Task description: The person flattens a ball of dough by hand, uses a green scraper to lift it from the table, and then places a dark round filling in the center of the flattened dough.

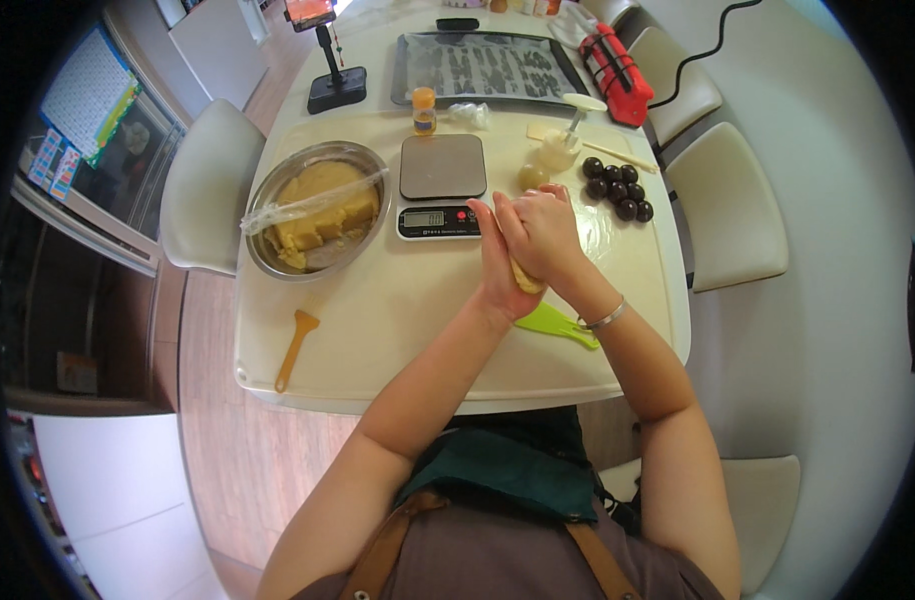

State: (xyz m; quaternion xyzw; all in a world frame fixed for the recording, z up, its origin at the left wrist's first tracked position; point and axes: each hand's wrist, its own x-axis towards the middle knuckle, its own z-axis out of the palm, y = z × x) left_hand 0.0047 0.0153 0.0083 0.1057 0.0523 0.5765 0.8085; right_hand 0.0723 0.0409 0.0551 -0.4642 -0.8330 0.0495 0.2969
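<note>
A piece of yellow dough point(528, 280) is held between my two palms, mostly hidden by them. My left hand point(493, 251) supports it from the left, fingers pointing away from me. Over it lies my right hand point(541, 229), fingers bent. Just beyond my hands are a yellowish-green ball point(532, 176) and a cream plunger mould point(561, 150). Several dark, shiny balls point(615, 189) sit grouped to the right. Left of my hands stands a kitchen scale point(442, 169) with nothing on its plate. A bright green plastic utensil point(556, 324) lies partly under my wrists.
At left, a metal bowl point(387, 199) holds yellow dough point(326, 195) with plastic film across it. An orange-handled pastry brush point(296, 349) lies nearer me. Farther back are an orange-capped bottle point(424, 112), a lined baking tray point(487, 67), a phone stand point(337, 88) and a red case point(615, 75).
</note>
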